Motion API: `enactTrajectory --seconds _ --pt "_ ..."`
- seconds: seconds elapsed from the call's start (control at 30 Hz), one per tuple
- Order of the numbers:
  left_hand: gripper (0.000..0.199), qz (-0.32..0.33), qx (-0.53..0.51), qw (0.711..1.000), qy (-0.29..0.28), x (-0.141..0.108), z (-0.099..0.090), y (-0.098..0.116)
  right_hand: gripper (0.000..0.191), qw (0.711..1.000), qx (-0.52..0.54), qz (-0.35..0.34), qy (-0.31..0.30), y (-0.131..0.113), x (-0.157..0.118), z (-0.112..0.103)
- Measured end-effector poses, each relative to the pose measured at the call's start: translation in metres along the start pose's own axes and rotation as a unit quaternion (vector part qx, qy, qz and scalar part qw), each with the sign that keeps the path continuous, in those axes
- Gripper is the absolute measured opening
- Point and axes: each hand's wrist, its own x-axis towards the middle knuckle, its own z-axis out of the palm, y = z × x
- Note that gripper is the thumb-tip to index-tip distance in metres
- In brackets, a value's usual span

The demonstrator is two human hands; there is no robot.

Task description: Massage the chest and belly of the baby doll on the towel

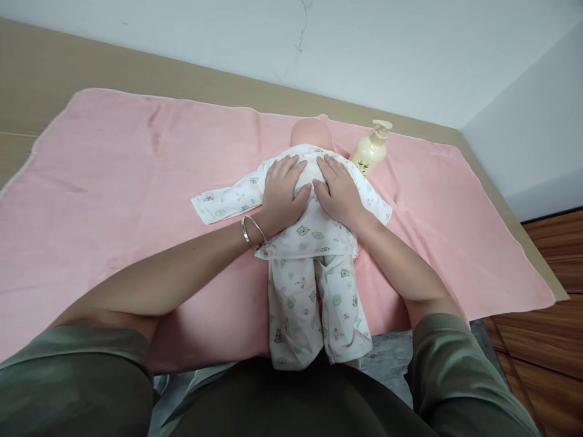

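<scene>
A baby doll point(312, 132) lies on a pink blanket, its bald head toward the wall and its legs toward me. It wears a white printed top point(314, 233) and matching trousers point(296, 303). No face shows on the head. My left hand point(285, 191) rests flat on the left side of the doll's upper body, fingers stretched forward. On the right side, my right hand point(337, 189) lies the same way, the two thumbs close together. A silver bracelet point(246, 232) circles my left wrist. The doll's hands and feet are hidden by the clothes.
The pink blanket point(136, 176) covers most of a tan tabletop point(36, 54). A cream pump bottle point(371, 149) stands just right of the doll's shoulder. A white wall point(204, 42) rises behind the table. Brown wooden panelling point(555, 352) is at the lower right.
</scene>
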Motion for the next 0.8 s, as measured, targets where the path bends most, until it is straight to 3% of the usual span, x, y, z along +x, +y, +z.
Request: enactTrajectory --seconds 0.8 --pt "0.047 -0.007 -0.008 1.0 0.001 0.001 0.001 0.0 0.055 1.0 -0.002 0.014 0.004 -0.006 -0.002 -0.001"
